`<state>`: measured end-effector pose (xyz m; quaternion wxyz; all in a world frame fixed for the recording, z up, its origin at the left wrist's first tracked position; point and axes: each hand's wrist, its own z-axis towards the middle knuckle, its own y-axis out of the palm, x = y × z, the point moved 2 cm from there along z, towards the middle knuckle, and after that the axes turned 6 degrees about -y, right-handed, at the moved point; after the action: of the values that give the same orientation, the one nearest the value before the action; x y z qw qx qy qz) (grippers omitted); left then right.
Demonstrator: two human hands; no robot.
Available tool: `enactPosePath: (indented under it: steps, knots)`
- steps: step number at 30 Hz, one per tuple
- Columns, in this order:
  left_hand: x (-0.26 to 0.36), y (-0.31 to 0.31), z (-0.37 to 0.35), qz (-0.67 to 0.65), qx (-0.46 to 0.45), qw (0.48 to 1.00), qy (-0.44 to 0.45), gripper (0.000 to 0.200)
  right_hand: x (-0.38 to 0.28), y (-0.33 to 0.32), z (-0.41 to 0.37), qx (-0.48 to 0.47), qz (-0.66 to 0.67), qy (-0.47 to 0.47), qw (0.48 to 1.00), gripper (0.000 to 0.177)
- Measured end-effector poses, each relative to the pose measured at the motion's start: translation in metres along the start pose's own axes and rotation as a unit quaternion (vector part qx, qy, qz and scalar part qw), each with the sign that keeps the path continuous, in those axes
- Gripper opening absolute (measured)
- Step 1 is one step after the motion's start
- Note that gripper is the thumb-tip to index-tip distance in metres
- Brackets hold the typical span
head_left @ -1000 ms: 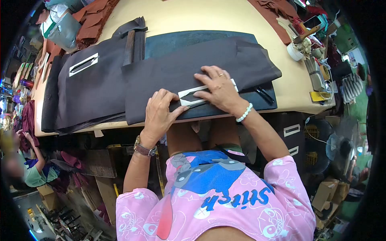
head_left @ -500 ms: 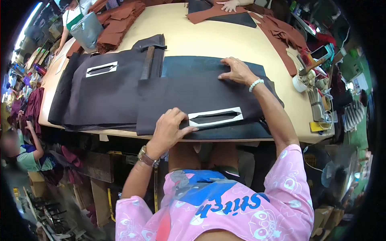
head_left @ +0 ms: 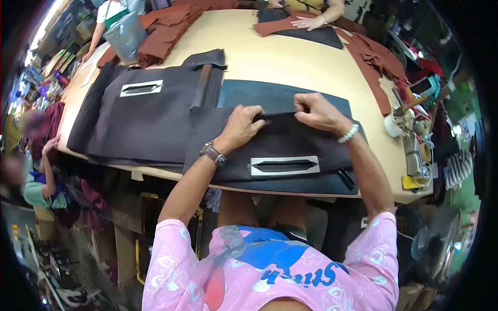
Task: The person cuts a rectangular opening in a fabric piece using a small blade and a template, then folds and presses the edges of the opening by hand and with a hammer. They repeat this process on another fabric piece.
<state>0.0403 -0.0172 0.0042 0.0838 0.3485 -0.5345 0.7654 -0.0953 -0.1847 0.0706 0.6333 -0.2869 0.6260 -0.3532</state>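
Note:
A dark fabric panel lies across a dark blue-green board at the table's front. At the panel's far edge, my left hand is closed, fingertips and thumb pinching the cloth. Farther right along that edge, my right hand is also closed on the fabric, its fingers curled. Nearer my body, a white rectangular frame surrounds a dark slot in the panel. To the left rests a stack of similar dark panels, the top one with another white-framed slot. A flat brown bar lies on the stack.
Rust-brown cloth piles sit at the far left near a grey bucket. A co-worker's hand rests on brown cloth across the table. Tools and a white cup crowd the right edge. A small black object lies on the board.
My left hand has moved from beside the near white frame up to the panel's far edge. My right hand has closed from a spread pose onto that edge. The view has shifted slightly.

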Motion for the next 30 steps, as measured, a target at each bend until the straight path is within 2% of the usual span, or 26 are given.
enactPosePath:
  steps: [1,2,5,7,9,11,12,14,15,16,17,19,20,21,22,23,24,25,26,27,29,30]
  knots:
    - [0.007,-0.016,-0.004,-0.067,-0.055,0.995,-0.045,0.023,-0.019,-0.009,-0.003,-0.014,-0.026,0.001,1.0,0.016]
    - [0.011,-0.032,-0.013,-0.122,-0.041,0.992,0.013,0.02,-0.034,-0.016,-0.007,-0.019,-0.03,-0.023,0.999,0.016]
    - [0.008,-0.094,-0.037,-0.078,-0.107,0.991,-0.014,0.021,-0.051,-0.032,-0.012,-0.04,-0.109,-0.062,0.991,0.017]
    - [-0.01,-0.136,-0.048,-0.012,-0.106,0.993,-0.058,0.021,-0.053,-0.049,-0.003,-0.081,-0.209,-0.067,0.972,0.019]
    - [-0.032,-0.178,-0.05,0.07,-0.085,0.992,-0.06,0.021,-0.045,-0.061,0.02,-0.092,-0.204,-0.087,0.971,0.017]
    - [-0.058,-0.216,-0.044,0.166,-0.068,0.983,-0.026,0.023,-0.056,-0.07,0.049,-0.115,-0.174,-0.03,0.978,0.014]
    - [-0.054,-0.233,-0.037,0.227,-0.079,0.968,-0.074,0.024,-0.056,-0.07,0.068,-0.11,-0.194,0.008,0.975,0.013]
    - [-0.066,-0.265,-0.019,0.334,-0.082,0.929,-0.136,0.023,-0.037,-0.067,0.116,-0.06,-0.237,-0.086,0.966,0.014]
    - [-0.084,-0.278,-0.006,0.381,-0.075,0.909,-0.15,0.022,-0.041,-0.066,0.135,-0.052,-0.192,-0.059,0.978,0.017]
    - [-0.097,-0.29,0.003,0.432,-0.014,0.888,-0.157,0.02,-0.05,-0.066,0.152,-0.045,-0.189,-0.025,0.981,0.017]
    - [-0.106,-0.301,0.011,0.48,0.046,0.861,-0.164,0.019,-0.038,-0.065,0.176,-0.045,-0.248,-0.071,0.965,0.019]
    - [-0.105,-0.319,0.034,0.578,0.1,0.781,-0.216,0.02,-0.04,-0.07,0.212,0.046,-0.156,0.063,0.985,0.021]
    - [-0.099,-0.327,0.038,0.582,0.157,0.763,-0.234,0.022,-0.035,-0.078,0.232,0.113,-0.282,-0.054,0.951,0.022]
    - [-0.109,-0.343,0.046,0.58,0.193,0.758,-0.227,0.022,-0.041,-0.083,0.24,0.199,-0.184,-0.019,0.962,0.023]
    - [-0.095,-0.352,0.049,0.521,0.219,0.786,-0.251,0.026,-0.047,-0.088,0.247,0.291,-0.078,-0.001,0.953,0.026]
    - [-0.081,-0.361,0.05,0.459,0.244,0.809,-0.274,0.033,-0.051,-0.093,0.253,0.409,-0.047,-0.086,0.907,0.024]
    - [-0.11,-0.385,0.066,0.438,0.271,0.8,-0.308,0.038,-0.054,-0.096,0.259,0.509,-0.037,-0.174,0.842,0.028]
    - [-0.138,-0.408,0.079,0.416,0.296,0.788,-0.344,0.047,-0.061,-0.103,0.26,0.539,0.033,-0.278,0.795,0.034]
    - [-0.126,-0.413,0.07,0.198,0.46,0.862,-0.076,0.03,-0.076,-0.101,0.254,0.563,-0.215,-0.152,0.783,0.031]
    - [-0.077,-0.398,0.054,0.094,0.448,0.884,-0.096,0.032,-0.111,-0.093,0.227,0.553,0.047,-0.198,0.808,0.026]
    - [-0.118,-0.421,0.054,0.187,0.505,0.841,0.061,0.033,-0.112,-0.084,0.224,0.639,-0.032,-0.283,0.714,0.026]
    - [-0.136,-0.425,0.046,0.304,0.522,0.766,0.222,0.034,-0.111,-0.077,0.219,0.624,-0.085,-0.295,0.719,0.027]
